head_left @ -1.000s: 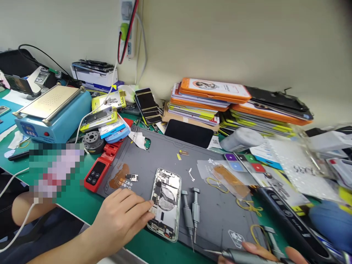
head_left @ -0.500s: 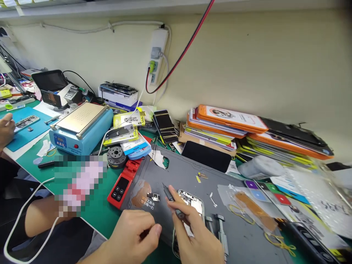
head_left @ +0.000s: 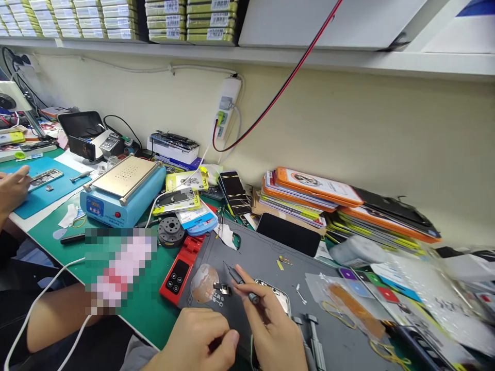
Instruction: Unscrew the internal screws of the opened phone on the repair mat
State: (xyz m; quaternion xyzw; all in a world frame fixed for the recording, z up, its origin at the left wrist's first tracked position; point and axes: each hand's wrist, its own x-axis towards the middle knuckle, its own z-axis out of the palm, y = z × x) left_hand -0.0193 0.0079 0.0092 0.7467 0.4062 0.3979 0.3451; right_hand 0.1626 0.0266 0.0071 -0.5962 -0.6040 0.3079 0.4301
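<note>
My right hand (head_left: 270,324) is closed on a dark grey pen-shaped tool (head_left: 238,281) with a slim pointed tip, aimed up and left. Just below that tip, apart from it, a small dark and metallic phone part (head_left: 223,288) lies on the grey work mat (head_left: 255,247). An opened phone frame (head_left: 284,300) sits partly hidden beneath my right hand. To the left, my left hand (head_left: 204,337) is curled into a loose fist over the mat's near edge; nothing shows between its thumb and fingers.
A red device with buttons (head_left: 180,273) and a black phone screen (head_left: 288,234) lie around the mat. Grey clamps (head_left: 315,340) stand right of my hand. Left are a blue heating plate machine (head_left: 124,193) and a co-worker's hand (head_left: 15,188) at another phone.
The camera view has tilted upward, bringing shelf boxes into sight. The tool's tip has shifted slightly left relative to the small phone part. Both hands keep nearly the same pose.
</note>
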